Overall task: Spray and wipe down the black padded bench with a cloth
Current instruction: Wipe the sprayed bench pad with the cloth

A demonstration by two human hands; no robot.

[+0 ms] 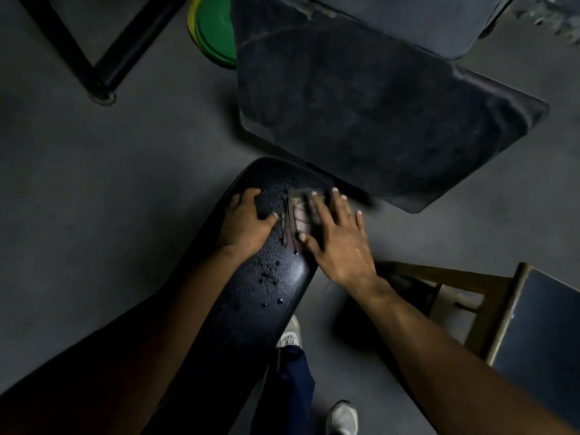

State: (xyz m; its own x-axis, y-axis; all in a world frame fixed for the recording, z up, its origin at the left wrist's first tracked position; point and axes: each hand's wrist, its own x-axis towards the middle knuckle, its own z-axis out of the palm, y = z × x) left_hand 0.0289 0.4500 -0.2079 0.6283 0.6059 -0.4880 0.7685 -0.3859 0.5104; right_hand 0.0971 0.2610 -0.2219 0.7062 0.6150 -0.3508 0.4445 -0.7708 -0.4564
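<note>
The black padded bench (pixel 251 309) runs from bottom left up to the middle of the view, with wet droplets and streaks on its top. My left hand (pixel 248 221) grips the bench's left edge near its far end, fingers curled over the padding. My right hand (pixel 335 237) lies flat with fingers spread on a small grey cloth (pixel 299 211), pressing it against the wet padding near the bench's right edge. Most of the cloth is hidden under my fingers. No spray bottle is in view.
A large black padded panel (pixel 376 111) lies on the grey floor just beyond the bench's end. Green and yellow discs (pixel 213 29) sit at top centre, a black metal frame (pixel 94 67) at top left. A wooden-framed stand (pixel 489 309) is at the right. My white shoes (pixel 290 334) stand below.
</note>
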